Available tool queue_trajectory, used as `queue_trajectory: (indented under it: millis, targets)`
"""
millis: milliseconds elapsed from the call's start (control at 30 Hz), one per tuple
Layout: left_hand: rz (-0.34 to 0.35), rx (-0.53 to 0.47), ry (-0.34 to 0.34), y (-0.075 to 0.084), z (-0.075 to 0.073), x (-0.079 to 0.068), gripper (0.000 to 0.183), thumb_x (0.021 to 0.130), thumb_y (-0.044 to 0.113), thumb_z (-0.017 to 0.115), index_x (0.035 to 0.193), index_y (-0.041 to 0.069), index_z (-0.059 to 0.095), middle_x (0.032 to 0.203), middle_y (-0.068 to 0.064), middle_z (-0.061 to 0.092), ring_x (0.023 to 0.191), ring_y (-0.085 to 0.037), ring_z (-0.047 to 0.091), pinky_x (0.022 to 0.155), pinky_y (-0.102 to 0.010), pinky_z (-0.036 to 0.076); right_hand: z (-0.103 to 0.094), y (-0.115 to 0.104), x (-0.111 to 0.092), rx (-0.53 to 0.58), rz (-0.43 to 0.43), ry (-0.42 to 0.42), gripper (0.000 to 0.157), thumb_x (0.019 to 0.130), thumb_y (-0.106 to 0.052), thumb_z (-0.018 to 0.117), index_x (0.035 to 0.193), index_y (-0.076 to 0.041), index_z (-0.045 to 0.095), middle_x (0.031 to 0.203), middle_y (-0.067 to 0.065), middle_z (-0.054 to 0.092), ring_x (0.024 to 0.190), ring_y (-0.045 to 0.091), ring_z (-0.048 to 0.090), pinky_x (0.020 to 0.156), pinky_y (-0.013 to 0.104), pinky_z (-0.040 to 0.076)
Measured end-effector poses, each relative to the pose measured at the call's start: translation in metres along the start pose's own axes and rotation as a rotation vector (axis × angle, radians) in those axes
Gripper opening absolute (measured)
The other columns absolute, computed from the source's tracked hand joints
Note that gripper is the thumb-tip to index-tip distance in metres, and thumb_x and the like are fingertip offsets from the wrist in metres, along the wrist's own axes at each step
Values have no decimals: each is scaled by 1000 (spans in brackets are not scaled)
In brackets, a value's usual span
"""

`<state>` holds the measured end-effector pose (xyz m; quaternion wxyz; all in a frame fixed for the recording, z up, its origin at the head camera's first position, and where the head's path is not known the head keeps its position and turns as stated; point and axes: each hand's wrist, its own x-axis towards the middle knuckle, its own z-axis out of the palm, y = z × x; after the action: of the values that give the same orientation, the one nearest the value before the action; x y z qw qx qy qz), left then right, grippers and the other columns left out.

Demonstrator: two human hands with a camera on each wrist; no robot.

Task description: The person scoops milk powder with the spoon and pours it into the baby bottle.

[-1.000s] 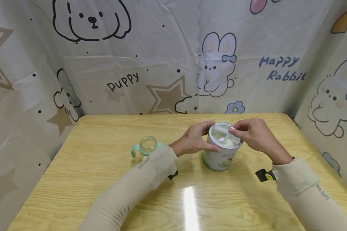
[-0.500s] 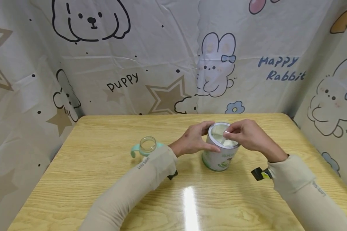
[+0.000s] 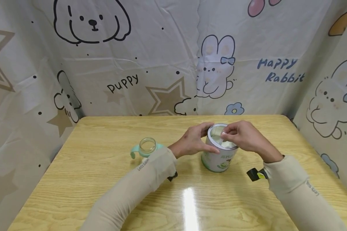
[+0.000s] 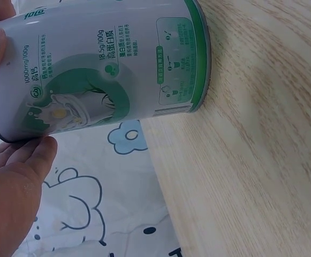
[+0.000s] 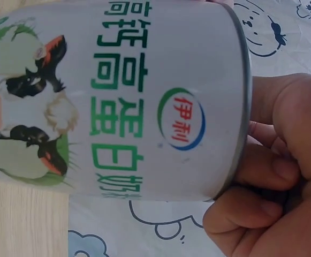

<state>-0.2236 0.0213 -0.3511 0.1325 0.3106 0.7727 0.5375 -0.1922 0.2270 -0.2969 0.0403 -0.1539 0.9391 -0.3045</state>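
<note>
An uncovered milk powder can [image 3: 219, 164] stands upright on the wooden table, with pale powder inside. My left hand [image 3: 192, 140] holds it near the top, thumb on the near side and fingers on the far side. In the left wrist view the hand [image 4: 16, 184] spreads around the can's [image 4: 134, 59] upper end. Over the opening, my right hand [image 3: 245, 136] pinches the handle of a small white scoop [image 3: 221, 140], whose lower end reaches down inside. The right wrist view shows the curled fingers of that hand [image 5: 283, 176] at the rim; the scoop is hidden there.
A clear baby bottle [image 3: 147, 145] without a top, with a mint-green collar and handles, stands to the left, partly covered by my left sleeve [image 3: 141, 179]. Printed cloth [image 3: 127, 64] hangs behind the table [image 3: 104, 134] and along its sides.
My right hand has moved left and slightly down over the can, carrying the scoop toward the middle and left of the opening. The left hand keeps its hold on the can.
</note>
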Motion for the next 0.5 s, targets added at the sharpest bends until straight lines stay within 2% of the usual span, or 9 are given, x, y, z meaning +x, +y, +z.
queue_trajectory:
  millis: [167, 300, 500]
  targets:
    - [-7, -1, 4, 0, 1, 0, 97, 72, 10, 91, 151, -1, 36, 151, -14, 45, 135, -20, 48, 105, -21, 43, 0, 3, -1, 27, 21, 7, 18, 96, -15, 68, 101, 1, 74, 90, 9, 72, 80, 22, 65, 64, 31, 52]
    - [10, -5, -1, 0, 1, 0, 96, 72, 9, 91, 151, -2, 36, 151, -16, 45, 136, -23, 48, 106, -24, 43, -1, 4, -2, 53, 45, 8, 24, 97, -17, 67, 110, 3, 73, 101, 15, 72, 88, 24, 67, 67, 31, 54]
    - [37, -4, -3, -2, 0, 0, 94, 73, 8, 90, 150, -4, 36, 149, -19, 46, 136, -27, 48, 107, -27, 43, -2, 5, -3, 101, 69, 4, 29, 97, -17, 67, 117, 3, 71, 100, 15, 73, 88, 26, 65, 66, 30, 53]
